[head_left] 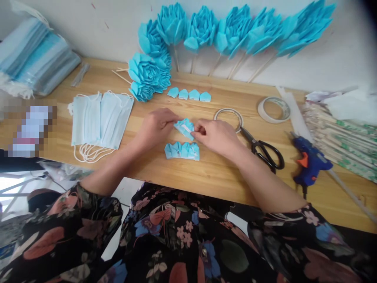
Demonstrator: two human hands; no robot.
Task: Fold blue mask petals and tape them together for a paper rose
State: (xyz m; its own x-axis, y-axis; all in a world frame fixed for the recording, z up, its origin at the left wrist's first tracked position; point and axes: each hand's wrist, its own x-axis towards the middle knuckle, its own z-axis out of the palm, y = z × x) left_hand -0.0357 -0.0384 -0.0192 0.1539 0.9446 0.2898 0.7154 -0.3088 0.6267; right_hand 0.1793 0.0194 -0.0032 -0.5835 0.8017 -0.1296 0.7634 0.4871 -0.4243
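Observation:
Between my two hands is a folded strip of blue mask fabric [184, 127] with a scalloped edge and a pale band across it. My left hand [159, 124] pinches its left end between thumb and fingers. At the right end, my right hand [210, 133] is closed on the strip's edge, fingers curled. Just below on the table lies a second blue folded strip [182, 151] with a pointed upper edge. Above my hands, several small blue folded petals [194, 94] lie in a row.
Blue fabric flowers [232, 29] on sticks line the wall. Face masks [101, 120] lie left, a bagged mask stack [35, 55] behind them. To the right are tape rolls [275, 110], black-handled scissors [266, 155], a blue glue gun [310, 159] and a bundle of wrapped sticks [338, 137].

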